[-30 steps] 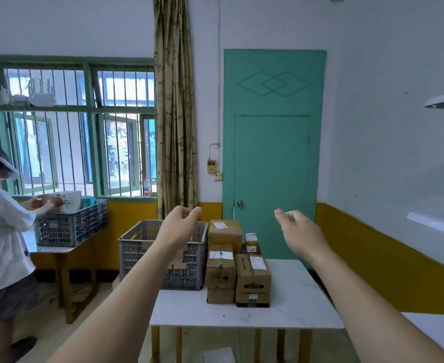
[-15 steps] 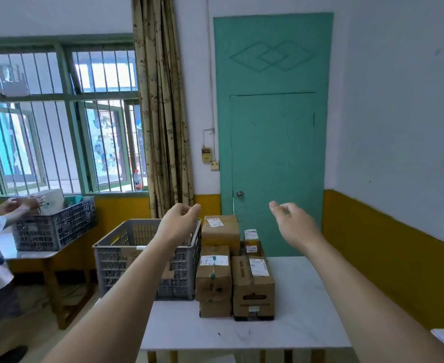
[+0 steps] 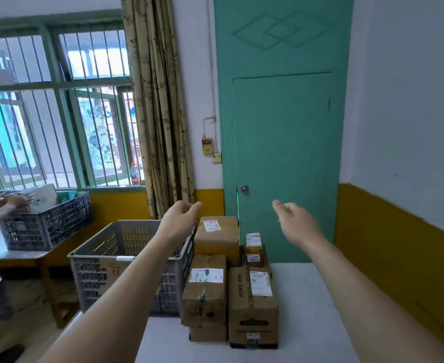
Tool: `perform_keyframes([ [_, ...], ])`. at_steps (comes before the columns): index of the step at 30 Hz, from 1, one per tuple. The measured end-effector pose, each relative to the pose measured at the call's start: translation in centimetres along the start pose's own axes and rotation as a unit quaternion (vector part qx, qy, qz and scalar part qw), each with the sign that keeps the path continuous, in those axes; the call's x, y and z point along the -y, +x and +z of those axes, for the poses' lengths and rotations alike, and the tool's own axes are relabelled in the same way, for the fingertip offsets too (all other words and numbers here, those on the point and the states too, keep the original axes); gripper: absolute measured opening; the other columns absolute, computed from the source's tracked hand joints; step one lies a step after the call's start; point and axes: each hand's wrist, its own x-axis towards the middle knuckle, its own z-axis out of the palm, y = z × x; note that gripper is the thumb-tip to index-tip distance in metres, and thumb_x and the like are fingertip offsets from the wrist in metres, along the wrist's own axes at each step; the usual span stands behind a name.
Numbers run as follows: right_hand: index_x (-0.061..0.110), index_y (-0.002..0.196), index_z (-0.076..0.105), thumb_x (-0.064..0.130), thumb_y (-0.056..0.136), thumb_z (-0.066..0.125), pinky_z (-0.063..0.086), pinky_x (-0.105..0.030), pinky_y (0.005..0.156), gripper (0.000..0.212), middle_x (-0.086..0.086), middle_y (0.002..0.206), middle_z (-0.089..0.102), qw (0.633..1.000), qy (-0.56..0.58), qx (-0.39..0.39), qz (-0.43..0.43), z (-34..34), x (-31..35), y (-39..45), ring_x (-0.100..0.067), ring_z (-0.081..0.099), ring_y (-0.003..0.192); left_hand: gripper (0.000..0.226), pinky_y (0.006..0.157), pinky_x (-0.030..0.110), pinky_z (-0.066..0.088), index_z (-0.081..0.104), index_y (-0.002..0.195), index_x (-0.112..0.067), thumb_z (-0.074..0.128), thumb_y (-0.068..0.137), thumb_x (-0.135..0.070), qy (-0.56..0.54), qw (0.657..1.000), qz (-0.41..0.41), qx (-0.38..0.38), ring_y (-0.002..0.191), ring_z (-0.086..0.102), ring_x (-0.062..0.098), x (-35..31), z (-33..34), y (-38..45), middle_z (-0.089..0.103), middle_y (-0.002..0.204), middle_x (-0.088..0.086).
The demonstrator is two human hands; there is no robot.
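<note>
Your white surface (image 3: 307, 297) carries the grey crate (image 3: 89, 284) at its left end. The cardboard boxes (image 3: 252, 305) stand stacked just beside the crate's right wall. Your left hand (image 3: 181, 218) hovers above the crate's far right corner. Your right hand (image 3: 294, 224) hangs well right of the crate, above the boxes. Both hands' fingers are loosely curled, grasping nothing.

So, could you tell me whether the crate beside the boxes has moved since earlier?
No. The crate still stands right beside the cardboard boxes at the white table's left end.
</note>
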Motion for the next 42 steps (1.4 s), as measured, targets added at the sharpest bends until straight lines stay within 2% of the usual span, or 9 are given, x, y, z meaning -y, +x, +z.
perform_keyframes([
  [4, 0.015, 0.13, 0.058, 0.06, 0.105, 0.033, 0.039, -0.034, 0.088, 0.058, -0.005, 0.127, 0.066, 1.0, -0.01, 0.015, 0.004, 2.8, -0.8, 3.3, -0.022, 0.057, 0.109, 0.029, 0.099, 0.052, 0.055, 0.059, 0.111, -0.016, 0.054, 0.104, -0.044, -0.016, 1.0, -0.007, -0.005, 0.101, 0.068, 0.024, 1.9, 0.8, 3.6, 0.07, 0.102, 0.007],
  [10, 0.014, 0.134, 0.058, 0.059, 0.106, 0.033, 0.044, -0.039, 0.099, 0.058, -0.006, 0.131, 0.066, 0.999, -0.038, 0.029, 0.004, 7.8, -1.0, 8.6, -0.027, 0.059, 0.121, 0.025, 0.098, 0.053, 0.056, 0.059, 0.106, -0.02, 0.054, 0.104, -0.044, -0.027, 1.0, -0.008, 0.004, 0.099, 0.069, 0.023, 5.9, 1.4, 10.3, 0.071, 0.099, 0.005],
  [16, 0.016, 0.132, 0.058, 0.059, 0.106, 0.034, 0.039, -0.033, 0.088, 0.055, -0.003, 0.129, 0.065, 0.998, -0.042, 0.04, 0.013, 13.5, -0.2, 14.0, -0.018, 0.056, 0.109, 0.03, 0.097, 0.051, 0.056, 0.06, 0.113, -0.018, 0.054, 0.103, -0.046, -0.027, 0.999, -0.017, 0.023, 0.098, 0.069, 0.021, 10.0, 1.0, 17.6, 0.071, 0.101, 0.003],
  [23, 0.017, 0.138, 0.055, 0.058, 0.106, 0.036, 0.041, -0.033, 0.09, 0.055, -0.004, 0.137, 0.062, 0.997, -0.062, 0.042, 0.034, 18.9, -0.5, 18.0, -0.023, 0.058, 0.124, 0.026, 0.093, 0.051, 0.058, 0.059, 0.106, -0.023, 0.055, 0.102, -0.048, -0.039, 0.998, 0.0, 0.045, 0.098, 0.07, 0.02, 13.0, 1.5, 24.6, 0.072, 0.1, 0.001],
  [28, 0.016, 0.14, 0.053, 0.058, 0.106, 0.036, 0.041, -0.033, 0.09, 0.057, -0.007, 0.139, 0.061, 0.994, -0.06, 0.062, 0.059, 21.8, -2.6, 19.1, -0.025, 0.057, 0.124, 0.021, 0.09, 0.047, 0.059, 0.059, 0.1, -0.029, 0.056, 0.101, -0.05, -0.034, 0.998, -0.005, 0.061, 0.096, 0.069, 0.016, 16.1, 3.3, 26.6, 0.072, 0.099, -0.003],
  [32, 0.018, 0.138, 0.055, 0.06, 0.105, 0.036, 0.041, -0.032, 0.087, 0.056, -0.004, 0.135, 0.063, 0.993, -0.065, 0.074, 0.072, 23.9, -5.2, 20.0, -0.02, 0.058, 0.114, 0.02, 0.085, 0.04, 0.059, 0.06, 0.101, -0.03, 0.056, 0.101, -0.05, -0.05, 0.997, -0.016, 0.05, 0.095, 0.07, 0.015, 18.7, 5.1, 27.7, 0.072, 0.097, -0.006],
  [36, 0.022, 0.138, 0.055, 0.062, 0.104, 0.036, 0.05, -0.035, 0.089, 0.056, 0.0, 0.131, 0.065, 0.991, -0.068, 0.081, 0.08, 25.8, -8.0, 20.1, -0.015, 0.058, 0.107, 0.018, 0.085, 0.041, 0.059, 0.063, 0.099, -0.03, 0.056, 0.101, -0.046, -0.062, 0.997, -0.025, 0.041, 0.093, 0.069, 0.016, 21.1, 7.3, 27.1, 0.071, 0.096, -0.004],
  [39, 0.022, 0.139, 0.055, 0.061, 0.104, 0.037, 0.046, -0.032, 0.084, 0.055, 0.0, 0.131, 0.066, 0.989, -0.052, 0.102, 0.09, 27.3, -10.2, 19.8, -0.012, 0.055, 0.104, 0.011, 0.083, 0.036, 0.058, 0.063, 0.101, -0.031, 0.058, 0.102, -0.042, -0.059, 0.997, -0.03, 0.036, 0.096, 0.068, 0.012, 22.9, 9.0, 25.9, 0.071, 0.1, -0.007],
  [42, 0.024, 0.141, 0.053, 0.061, 0.104, 0.037, 0.044, -0.025, 0.072, 0.054, 0.007, 0.117, 0.062, 0.984, -0.042, 0.133, 0.108, 28.6, -12.4, 18.9, -0.01, 0.054, 0.1, 0.008, 0.076, 0.029, 0.055, 0.062, 0.102, -0.032, 0.059, 0.102, -0.039, -0.044, 0.998, -0.039, 0.036, 0.095, 0.067, 0.009, 24.8, 10.3, 24.3, 0.069, 0.102, -0.009],
])
